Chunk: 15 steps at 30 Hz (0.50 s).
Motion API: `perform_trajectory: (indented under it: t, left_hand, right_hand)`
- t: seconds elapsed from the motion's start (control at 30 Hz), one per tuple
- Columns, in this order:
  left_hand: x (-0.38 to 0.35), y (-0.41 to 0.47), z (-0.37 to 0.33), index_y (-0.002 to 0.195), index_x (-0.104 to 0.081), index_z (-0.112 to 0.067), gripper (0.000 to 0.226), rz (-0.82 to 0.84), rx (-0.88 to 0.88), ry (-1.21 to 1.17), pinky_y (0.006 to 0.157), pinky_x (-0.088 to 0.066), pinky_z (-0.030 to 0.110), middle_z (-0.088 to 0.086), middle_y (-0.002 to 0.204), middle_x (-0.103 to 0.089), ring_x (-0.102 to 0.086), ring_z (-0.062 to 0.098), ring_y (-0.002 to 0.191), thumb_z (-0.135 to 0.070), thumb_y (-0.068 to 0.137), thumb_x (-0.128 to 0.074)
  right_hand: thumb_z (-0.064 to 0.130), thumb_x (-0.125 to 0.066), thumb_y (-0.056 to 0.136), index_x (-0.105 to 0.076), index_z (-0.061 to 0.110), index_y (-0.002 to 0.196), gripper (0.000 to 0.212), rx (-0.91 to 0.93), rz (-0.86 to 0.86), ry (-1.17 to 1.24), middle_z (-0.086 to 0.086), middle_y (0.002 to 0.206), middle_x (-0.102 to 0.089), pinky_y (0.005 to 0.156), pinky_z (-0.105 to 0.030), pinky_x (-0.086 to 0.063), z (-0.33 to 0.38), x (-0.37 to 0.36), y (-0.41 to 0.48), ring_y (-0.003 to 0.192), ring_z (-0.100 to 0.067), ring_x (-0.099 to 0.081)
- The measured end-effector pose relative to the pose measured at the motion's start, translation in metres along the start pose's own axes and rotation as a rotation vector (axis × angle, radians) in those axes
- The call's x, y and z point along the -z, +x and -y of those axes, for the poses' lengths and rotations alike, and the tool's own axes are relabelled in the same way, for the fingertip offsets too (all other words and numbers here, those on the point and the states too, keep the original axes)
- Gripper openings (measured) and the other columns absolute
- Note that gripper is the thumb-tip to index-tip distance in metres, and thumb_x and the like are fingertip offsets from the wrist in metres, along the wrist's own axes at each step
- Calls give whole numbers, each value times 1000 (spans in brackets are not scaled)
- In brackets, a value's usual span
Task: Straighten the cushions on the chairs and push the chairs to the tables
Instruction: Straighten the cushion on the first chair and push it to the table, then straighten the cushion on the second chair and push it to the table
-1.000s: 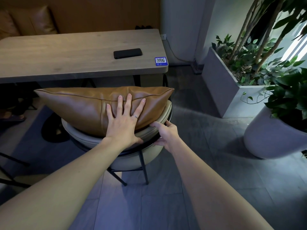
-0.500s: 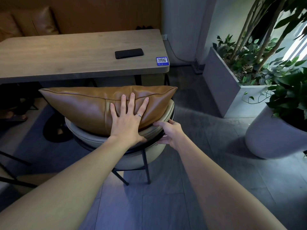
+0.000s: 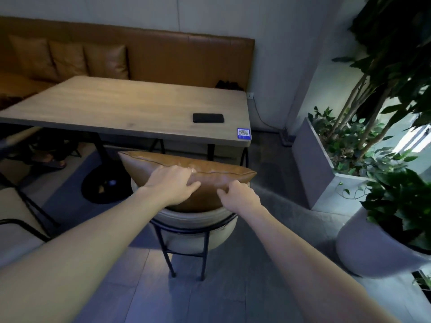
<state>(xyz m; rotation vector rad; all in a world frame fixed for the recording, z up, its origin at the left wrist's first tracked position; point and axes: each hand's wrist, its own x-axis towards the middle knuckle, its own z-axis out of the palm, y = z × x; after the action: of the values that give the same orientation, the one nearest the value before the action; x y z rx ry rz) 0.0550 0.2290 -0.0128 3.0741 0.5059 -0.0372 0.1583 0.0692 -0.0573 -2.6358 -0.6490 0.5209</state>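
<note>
A brown leather cushion (image 3: 217,173) stands on edge against the backrest of a cream chair (image 3: 193,220) with thin black legs. My left hand (image 3: 172,185) grips the cushion's near face just below its top seam, fingers curled. To its right, my right hand (image 3: 240,194) pinches the cushion's lower right part above the backrest rim. The chair faces a wooden table (image 3: 121,108), with its front close to the table's near edge.
A black phone (image 3: 208,117) and a blue QR sticker (image 3: 243,132) lie on the table. A brown bench with cushions (image 3: 70,59) runs behind it. Grey planters (image 3: 312,169) and a round pot (image 3: 373,250) stand at right. Another chair (image 3: 21,220) is at left.
My view has tilted up. My left hand went from flat on the cushion to gripping it. My right hand left the chair's backrest and took hold of the cushion.
</note>
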Motion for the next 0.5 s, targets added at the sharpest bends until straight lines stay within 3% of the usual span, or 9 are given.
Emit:
perform_trajectory:
  t: [0.2,0.33,0.5]
  left_hand:
    - [98,-53,41,151,-47,-25,58,-117,107,31,98,-39,43,0,140,-64,-58,25,125,-55,103,-34]
    - [157,-99,76,141,-57,-24,54,-292,205,64,100,-39,43,0,137,-64,-55,24,127,-55,102,-36]
    - [227,-163,124,151,-45,-24,57,-499,338,70,112,-34,50,4,152,-52,-44,26,141,-54,103,-38]
  right_hand:
    - [48,-44,106,-66,13,127,46,273,-163,-219,-13,128,-70,96,-46,-51,102,71,-51,119,-38,-65]
    - [49,-43,107,-66,13,128,47,462,-292,-280,-14,120,-71,91,-46,-55,174,105,-93,112,-37,-67]
    - [50,-39,108,-52,19,148,53,672,-505,-280,-9,143,-62,101,-47,-49,269,129,-152,129,-31,-60]
